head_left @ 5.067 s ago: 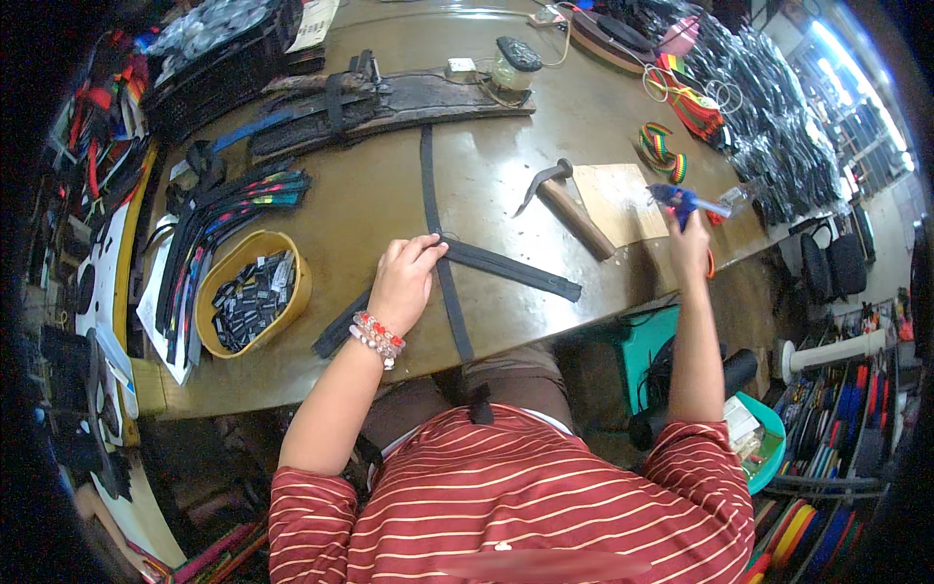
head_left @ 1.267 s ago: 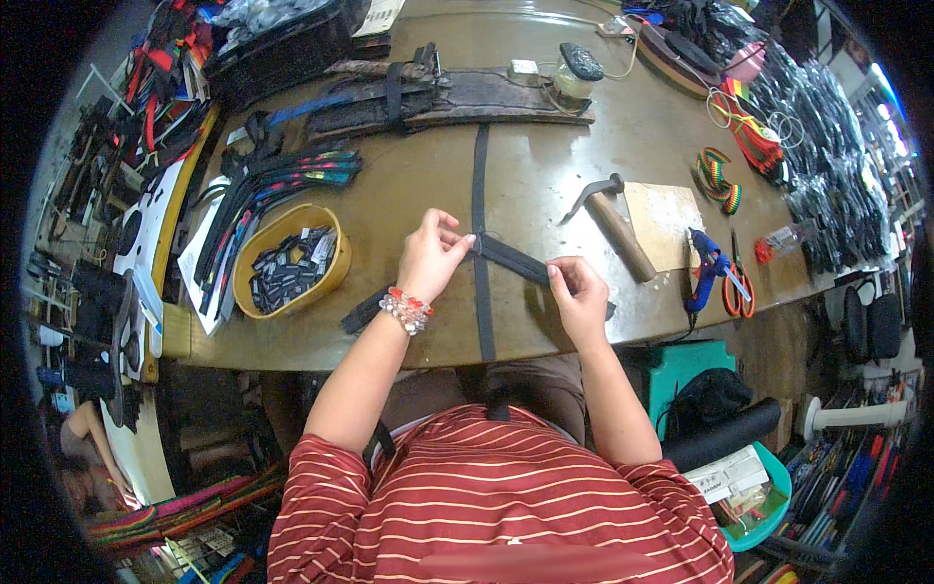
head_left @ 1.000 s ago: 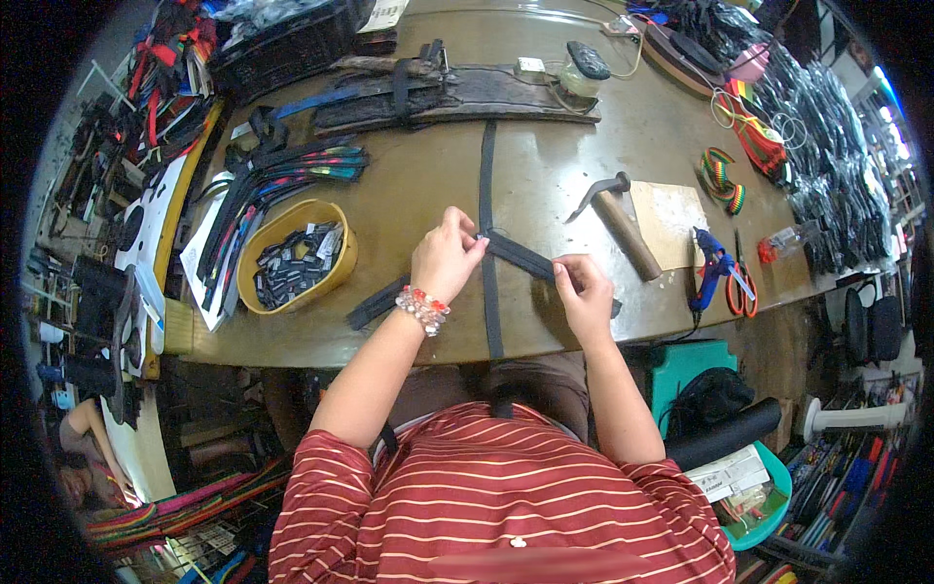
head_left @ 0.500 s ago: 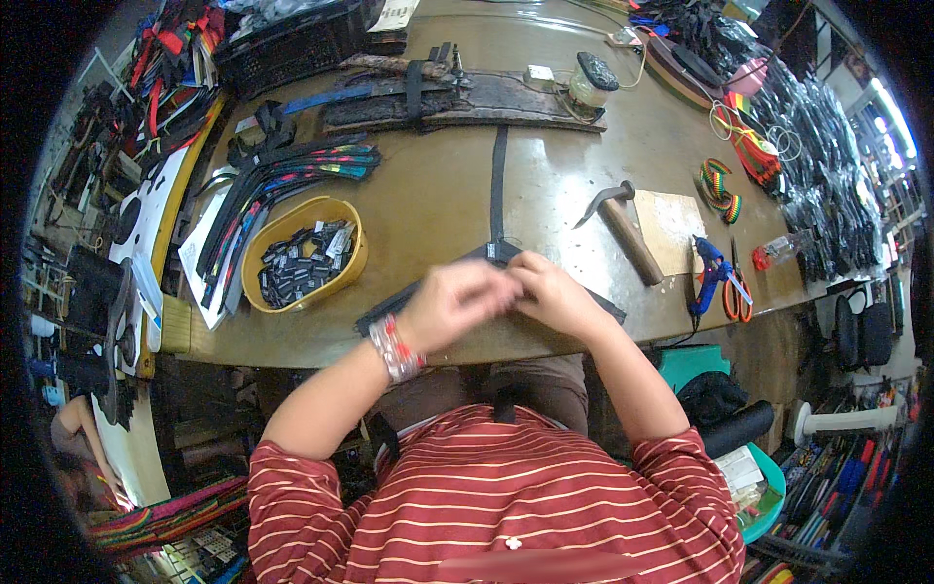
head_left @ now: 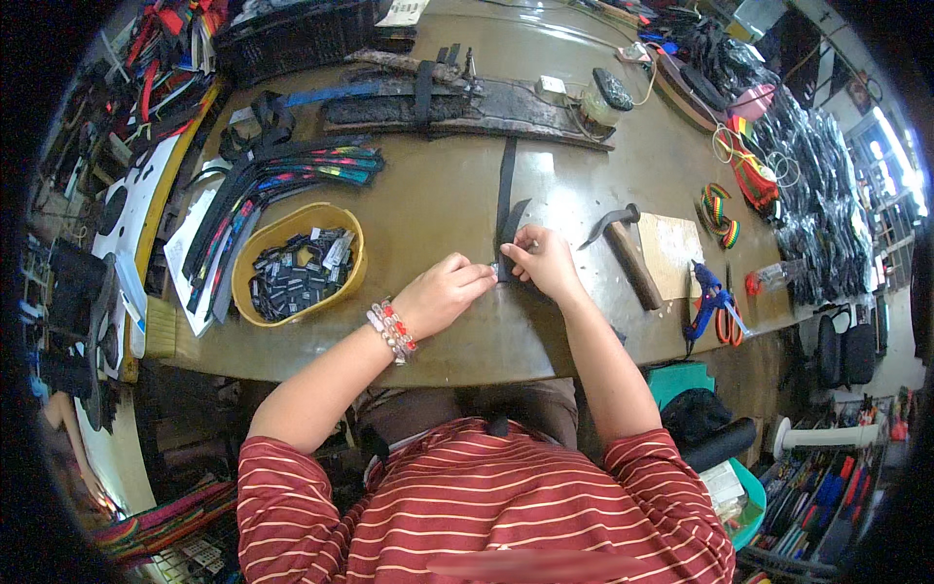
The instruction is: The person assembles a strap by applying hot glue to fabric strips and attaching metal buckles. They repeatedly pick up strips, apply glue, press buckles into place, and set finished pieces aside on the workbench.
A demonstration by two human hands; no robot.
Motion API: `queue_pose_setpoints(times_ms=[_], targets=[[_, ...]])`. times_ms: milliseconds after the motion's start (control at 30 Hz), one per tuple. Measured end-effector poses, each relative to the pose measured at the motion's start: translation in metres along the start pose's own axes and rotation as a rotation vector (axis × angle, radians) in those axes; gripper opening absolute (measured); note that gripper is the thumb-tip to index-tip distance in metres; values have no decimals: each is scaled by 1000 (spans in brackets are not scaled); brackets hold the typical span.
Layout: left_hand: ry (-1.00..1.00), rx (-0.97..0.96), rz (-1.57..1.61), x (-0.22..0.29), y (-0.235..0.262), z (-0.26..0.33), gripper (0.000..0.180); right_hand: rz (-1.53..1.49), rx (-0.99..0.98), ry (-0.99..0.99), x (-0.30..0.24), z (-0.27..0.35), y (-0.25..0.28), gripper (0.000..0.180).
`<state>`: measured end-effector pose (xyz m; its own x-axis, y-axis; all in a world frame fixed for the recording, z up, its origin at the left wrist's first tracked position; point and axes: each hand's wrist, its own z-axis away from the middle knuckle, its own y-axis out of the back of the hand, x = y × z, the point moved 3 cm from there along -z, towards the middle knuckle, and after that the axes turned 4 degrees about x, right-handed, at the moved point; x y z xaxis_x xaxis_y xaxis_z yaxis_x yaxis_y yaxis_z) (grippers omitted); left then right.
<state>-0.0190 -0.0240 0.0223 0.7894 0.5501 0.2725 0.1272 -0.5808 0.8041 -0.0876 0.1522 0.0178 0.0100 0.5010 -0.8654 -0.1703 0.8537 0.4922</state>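
Cluttered surface is crowding me; both hands, left and right, are pinching the black strap, which is likely slipping if either grip loosens.

Open lane between the bowl and the hammer

Bare surface lies ahead of both hands; a yellow bowl of buckles blocks the left, a hammer and wooden block the right, and a long dark board bars the far side.
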Motion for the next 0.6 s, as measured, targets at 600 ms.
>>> queue_pose_setpoints(times_ms=[600], targets=[[126, -121, -289, 26, -7, -14, 30, 560, 228, 432, -29, 50, -6, 24]])
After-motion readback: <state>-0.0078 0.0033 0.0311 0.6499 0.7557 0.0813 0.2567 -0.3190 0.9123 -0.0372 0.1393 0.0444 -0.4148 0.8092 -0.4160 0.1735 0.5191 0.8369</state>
